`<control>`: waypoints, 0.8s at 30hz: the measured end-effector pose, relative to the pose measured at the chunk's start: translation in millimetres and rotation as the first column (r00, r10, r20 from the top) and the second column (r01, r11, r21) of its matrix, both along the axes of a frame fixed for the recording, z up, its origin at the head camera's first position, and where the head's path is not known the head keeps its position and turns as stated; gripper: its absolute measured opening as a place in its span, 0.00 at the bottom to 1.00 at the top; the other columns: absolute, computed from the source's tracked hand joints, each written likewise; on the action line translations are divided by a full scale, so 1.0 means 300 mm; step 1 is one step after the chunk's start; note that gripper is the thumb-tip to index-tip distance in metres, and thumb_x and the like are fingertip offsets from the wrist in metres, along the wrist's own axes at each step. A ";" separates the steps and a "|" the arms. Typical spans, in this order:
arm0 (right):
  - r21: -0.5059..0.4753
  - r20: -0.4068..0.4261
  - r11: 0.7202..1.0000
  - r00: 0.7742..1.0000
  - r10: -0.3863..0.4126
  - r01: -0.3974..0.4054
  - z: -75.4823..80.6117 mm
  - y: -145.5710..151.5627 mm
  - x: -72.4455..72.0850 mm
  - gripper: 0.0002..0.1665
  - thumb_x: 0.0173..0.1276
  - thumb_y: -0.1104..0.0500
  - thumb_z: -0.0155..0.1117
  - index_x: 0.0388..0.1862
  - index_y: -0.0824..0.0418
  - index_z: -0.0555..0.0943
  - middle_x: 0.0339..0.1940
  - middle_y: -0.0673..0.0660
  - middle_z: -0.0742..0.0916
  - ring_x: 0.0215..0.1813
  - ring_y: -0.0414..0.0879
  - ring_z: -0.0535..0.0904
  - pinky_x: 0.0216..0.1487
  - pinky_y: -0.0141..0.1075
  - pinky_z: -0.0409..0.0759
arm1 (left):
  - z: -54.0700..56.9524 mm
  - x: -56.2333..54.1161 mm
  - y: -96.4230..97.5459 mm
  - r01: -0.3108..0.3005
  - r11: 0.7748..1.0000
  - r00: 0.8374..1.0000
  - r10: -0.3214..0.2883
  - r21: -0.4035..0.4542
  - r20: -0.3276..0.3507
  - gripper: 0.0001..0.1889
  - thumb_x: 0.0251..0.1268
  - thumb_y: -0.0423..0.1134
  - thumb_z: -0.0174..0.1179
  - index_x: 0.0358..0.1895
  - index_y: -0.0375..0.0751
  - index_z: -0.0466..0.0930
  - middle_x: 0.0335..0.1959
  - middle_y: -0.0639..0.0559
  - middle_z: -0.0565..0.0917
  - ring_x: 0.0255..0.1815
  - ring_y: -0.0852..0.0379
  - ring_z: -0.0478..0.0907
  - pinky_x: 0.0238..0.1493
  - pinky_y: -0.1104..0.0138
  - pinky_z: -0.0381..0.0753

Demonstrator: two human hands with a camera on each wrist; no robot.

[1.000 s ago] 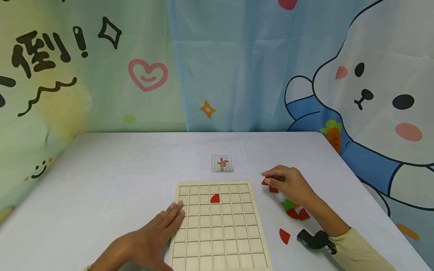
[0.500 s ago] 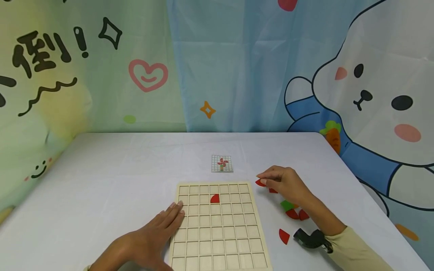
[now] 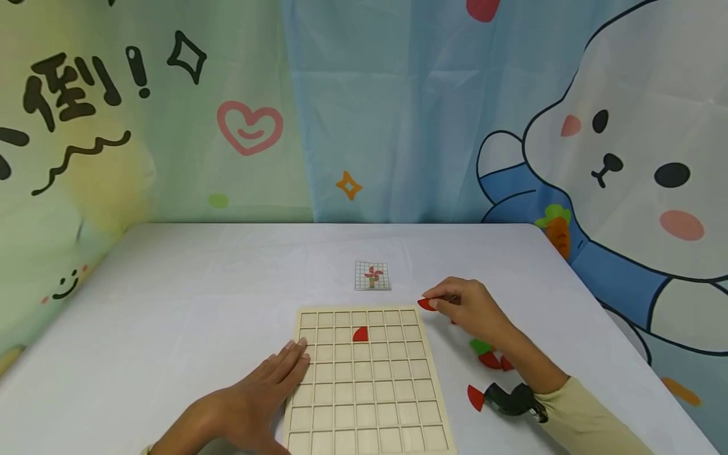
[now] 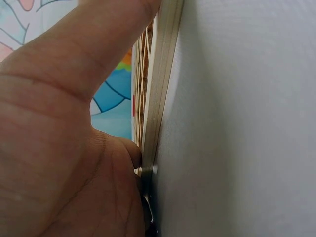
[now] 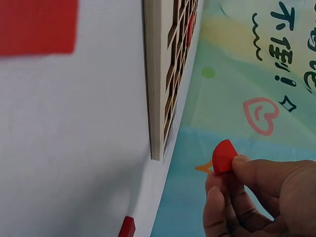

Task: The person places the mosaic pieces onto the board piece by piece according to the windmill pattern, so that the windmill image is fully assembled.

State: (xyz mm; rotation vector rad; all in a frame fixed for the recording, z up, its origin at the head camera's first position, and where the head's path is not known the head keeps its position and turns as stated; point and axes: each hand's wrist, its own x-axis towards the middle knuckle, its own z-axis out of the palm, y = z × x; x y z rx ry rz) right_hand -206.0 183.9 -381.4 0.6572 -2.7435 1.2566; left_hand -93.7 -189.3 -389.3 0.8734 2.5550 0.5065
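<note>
My right hand (image 3: 471, 308) pinches a red quarter-circle piece (image 5: 224, 156) between thumb and fingers, just beyond the far right corner of the wooden grid board (image 3: 364, 392). In the right wrist view the piece shows in profile, with the board's edge to its left. My left hand (image 3: 258, 395) lies flat along the board's left side, fingers straight, fingertips over the rim. The left wrist view shows the palm beside the board's side edge. One red quarter-circle piece (image 3: 361, 334) sits in a cell of the second row from the far end.
Beyond the board lies a small pattern card (image 3: 372, 276) with a pinwheel picture. To the board's right are a green piece (image 3: 480, 346), a red piece (image 3: 490, 360) and another red piece (image 3: 475, 398). My black wrist camera (image 3: 509, 399) hangs close to that last one.
My right hand has moved left toward the board's far right corner, carrying the red piece. The left hand and the piece on the board have stayed put.
</note>
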 end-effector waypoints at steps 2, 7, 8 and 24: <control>0.001 -0.014 1.000 1.000 0.013 -0.013 -0.002 -0.008 -0.002 0.10 0.64 0.70 0.66 0.43 0.64 0.87 0.39 0.52 0.86 0.31 0.46 0.78 0.28 0.33 0.79 | -0.002 0.000 -0.001 -0.001 1.000 1.000 0.001 0.000 0.000 0.71 0.38 0.75 0.66 0.78 0.34 0.40 0.79 0.41 0.33 0.77 0.43 0.30 0.71 0.43 0.46; 0.005 -0.009 0.999 0.999 0.040 -0.040 -0.008 -0.028 -0.002 0.11 0.64 0.71 0.65 0.45 0.65 0.87 0.39 0.51 0.85 0.37 0.44 0.79 0.36 0.32 0.80 | -0.005 0.002 -0.001 -0.018 1.000 1.000 0.018 -0.003 0.019 0.71 0.37 0.76 0.66 0.78 0.36 0.40 0.79 0.43 0.32 0.78 0.45 0.29 0.72 0.44 0.44; 0.003 -0.002 0.999 0.999 0.049 -0.049 -0.008 -0.032 -0.002 0.12 0.65 0.71 0.64 0.46 0.65 0.87 0.39 0.51 0.85 0.37 0.44 0.79 0.36 0.32 0.80 | -0.006 0.002 -0.001 -0.022 1.000 1.000 0.022 -0.005 0.023 0.71 0.36 0.77 0.66 0.78 0.36 0.40 0.79 0.44 0.32 0.78 0.46 0.29 0.72 0.45 0.43; -0.053 0.132 0.991 0.982 0.131 -0.125 -0.012 -0.112 0.011 0.09 0.65 0.66 0.65 0.43 0.60 0.88 0.39 0.50 0.86 0.39 0.44 0.80 0.40 0.34 0.80 | -0.006 0.004 -0.005 -0.021 1.000 1.000 0.021 -0.004 0.023 0.72 0.35 0.78 0.64 0.78 0.36 0.39 0.79 0.45 0.32 0.78 0.47 0.28 0.72 0.45 0.43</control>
